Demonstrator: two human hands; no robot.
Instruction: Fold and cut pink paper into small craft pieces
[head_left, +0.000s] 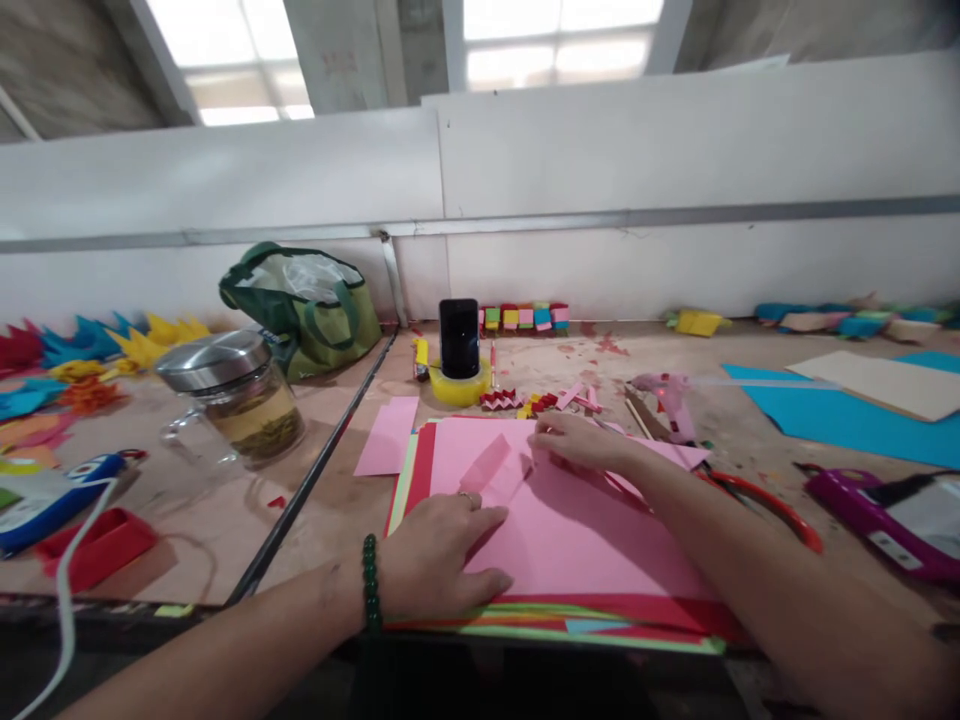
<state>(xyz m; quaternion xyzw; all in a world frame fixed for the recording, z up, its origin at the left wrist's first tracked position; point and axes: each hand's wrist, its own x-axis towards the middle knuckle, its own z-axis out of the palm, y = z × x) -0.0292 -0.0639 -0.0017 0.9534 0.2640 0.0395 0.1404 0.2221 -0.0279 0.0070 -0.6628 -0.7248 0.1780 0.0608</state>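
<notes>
A small folded strip of pink paper (486,462) lies on a stack topped by a large pink sheet (592,550). My left hand (439,550), with a green bead bracelet at the wrist, rests on the sheet with its fingers apart, the upper ones at the strip's lower end. Bent fingers of my right hand (574,440) are closed at the strip's right corner; its thumb is mostly hidden. Red and light green sheets show under the pink one. Orange-handled scissors (772,505) lie right of the stack, partly behind my right forearm.
A phone (459,340) stands in a yellow tape roll (459,388) behind the stack. A glass mug (251,410) and a green bag (315,315) stand left. On the right are a pink glue gun (675,405), blue sheets (832,415) and a purple device (874,520).
</notes>
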